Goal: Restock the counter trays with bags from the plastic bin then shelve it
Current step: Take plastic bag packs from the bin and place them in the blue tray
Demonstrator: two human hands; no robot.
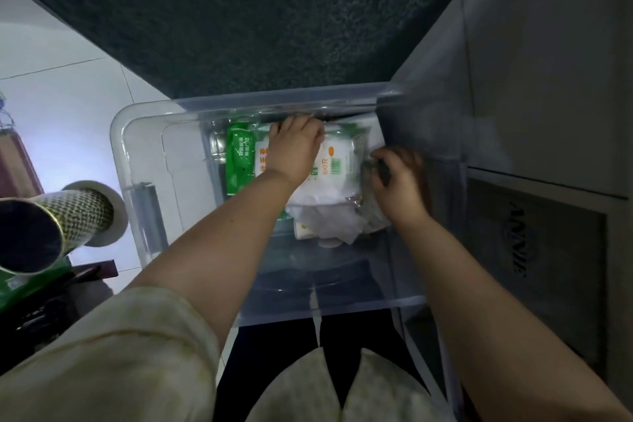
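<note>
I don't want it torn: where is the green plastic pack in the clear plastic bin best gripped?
Pinch the green plastic pack by its exposed left edge, from above-left: it lies flat in the clear plastic bin, its right side seems tucked under the white orange-printed pack the left hand holds.

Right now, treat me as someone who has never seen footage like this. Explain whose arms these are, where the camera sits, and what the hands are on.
There is no machine here. A person wears one camera on the head, and it looks down along their own two bare arms. That is the only view. Both arms reach into a clear plastic bin that holds a pile of bags. The left hand lies on a white bag with orange print, its fingers curled over the bag's far edge. A green bag lies beside it. The right hand curls its fingers at the right edge of the pile, but it is too dim to tell whether it grips anything.
</note>
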